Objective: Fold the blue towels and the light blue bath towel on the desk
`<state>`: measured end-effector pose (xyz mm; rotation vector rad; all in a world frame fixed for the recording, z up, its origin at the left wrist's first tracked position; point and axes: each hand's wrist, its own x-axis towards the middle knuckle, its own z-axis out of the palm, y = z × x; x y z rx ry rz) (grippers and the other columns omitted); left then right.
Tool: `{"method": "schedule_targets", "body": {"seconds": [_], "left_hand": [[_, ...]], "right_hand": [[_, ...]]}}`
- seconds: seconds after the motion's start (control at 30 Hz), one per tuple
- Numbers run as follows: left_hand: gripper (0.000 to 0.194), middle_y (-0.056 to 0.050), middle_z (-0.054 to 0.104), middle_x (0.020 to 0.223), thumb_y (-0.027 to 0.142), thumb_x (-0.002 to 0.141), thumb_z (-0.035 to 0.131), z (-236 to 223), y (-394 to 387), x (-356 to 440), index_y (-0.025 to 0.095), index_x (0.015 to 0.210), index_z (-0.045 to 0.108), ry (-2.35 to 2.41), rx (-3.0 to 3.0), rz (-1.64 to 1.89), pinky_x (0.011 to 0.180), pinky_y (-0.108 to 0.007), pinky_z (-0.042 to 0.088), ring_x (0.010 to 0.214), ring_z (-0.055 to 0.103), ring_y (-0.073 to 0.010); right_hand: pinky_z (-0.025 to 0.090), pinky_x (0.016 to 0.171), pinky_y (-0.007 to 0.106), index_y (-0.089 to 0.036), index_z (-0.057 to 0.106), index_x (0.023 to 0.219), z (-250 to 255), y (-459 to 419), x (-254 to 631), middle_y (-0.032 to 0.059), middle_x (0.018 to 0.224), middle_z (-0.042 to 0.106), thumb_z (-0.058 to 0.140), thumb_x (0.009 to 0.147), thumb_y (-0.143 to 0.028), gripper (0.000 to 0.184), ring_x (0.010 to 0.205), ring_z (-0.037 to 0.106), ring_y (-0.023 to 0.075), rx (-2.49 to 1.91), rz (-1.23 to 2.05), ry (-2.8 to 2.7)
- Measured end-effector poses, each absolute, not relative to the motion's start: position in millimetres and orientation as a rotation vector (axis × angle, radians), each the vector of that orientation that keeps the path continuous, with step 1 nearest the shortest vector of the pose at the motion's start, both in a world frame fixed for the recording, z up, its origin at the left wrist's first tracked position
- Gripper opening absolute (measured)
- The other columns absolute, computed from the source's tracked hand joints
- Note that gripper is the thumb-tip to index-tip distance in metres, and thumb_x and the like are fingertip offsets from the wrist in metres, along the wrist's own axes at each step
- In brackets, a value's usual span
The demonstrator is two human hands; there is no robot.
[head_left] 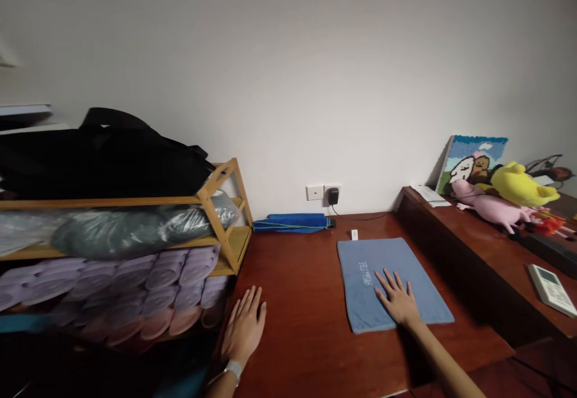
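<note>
A blue towel (pixel 383 314) with pale lettering lies flat on the reddish-brown wooden desk (pixel 297 314); a white tag (pixel 354 235) sticks out at its far edge. Resting on the towel, my right hand (pixel 397 299) has its fingers spread and its palm down. My left hand (pixel 246 326) lies flat at the desk's left edge, fingers stretched out and holding nothing. A watch with a light band (pixel 233 369) circles the left wrist. Against the wall at the back of the desk is a folded blue umbrella (pixel 291 223).
To the left, a wooden rack (pixel 225 205) carries a black bag (pixel 103 157), plastic-wrapped goods and rows of slippers (pixel 157 272). A black plug (pixel 333 196) sits in the wall socket. On the raised right surface are plush toys (pixel 489 205), a picture (pixel 478 160) and a remote control (pixel 552 290).
</note>
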<state>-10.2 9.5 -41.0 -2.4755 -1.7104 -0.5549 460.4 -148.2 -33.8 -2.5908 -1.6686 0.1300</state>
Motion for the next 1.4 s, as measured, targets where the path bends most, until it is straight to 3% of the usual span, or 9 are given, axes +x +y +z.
{"method": "schedule_targets", "body": {"seconds": [0.47, 0.8, 1.1, 1.4], "left_hand": [[0.058, -0.005, 0.056, 0.152, 0.044, 0.097, 0.035, -48.0, 16.1, -17.8, 0.021, 0.147, 0.055, -1.653, -2.47, -0.594, 0.117, -0.046, 0.042, 0.142, 0.049, -0.0252], [0.058, -0.006, 0.059, 0.148, 0.044, 0.095, 0.035, -58.7, 23.3, -26.1, 0.022, 0.142, 0.06, -1.597, -2.463, -0.589, 0.112, -0.047, 0.048, 0.138, 0.055, -0.0284], [0.053, -0.007, 0.061, 0.147, 0.039, 0.096, 0.035, -68.4, 28.4, -36.6, 0.022, 0.138, 0.063, -1.5, -2.546, -0.596, 0.115, -0.05, 0.044, 0.141, 0.051, -0.0286], [0.053, -0.009, 0.063, 0.144, 0.046, 0.097, 0.04, -65.9, 27.8, -37.4, 0.023, 0.14, 0.061, -1.501, -2.57, -0.738, 0.113, -0.049, 0.046, 0.138, 0.054, -0.0293]], "right_hand": [[0.008, 0.123, 0.062, -0.047, 0.019, 0.159, -36.6, -64.1, 552.6, -0.0058, 0.172, 0.017, 0.02, 0.101, -0.066, 0.062, 0.157, 0.01, 0.0273, -2.616, 0.107, -1.694], [0.006, 0.122, 0.063, -0.047, 0.02, 0.159, -37.8, -26.3, 588.0, -0.0059, 0.171, 0.018, 0.021, 0.101, -0.066, 0.062, 0.157, 0.01, 0.0288, -2.615, 0.15, -1.639], [0.008, 0.122, 0.064, -0.048, 0.019, 0.159, -41.3, -2.8, 608.6, -0.0063, 0.171, 0.017, 0.018, 0.1, -0.067, 0.062, 0.157, 0.01, 0.028, -2.585, 0.146, -1.708], [0.009, 0.122, 0.066, -0.047, 0.02, 0.159, -40.7, -0.1, 608.9, -0.0063, 0.171, 0.018, 0.019, 0.099, -0.069, 0.064, 0.157, 0.012, 0.0294, -2.577, 0.152, -1.712]]}}
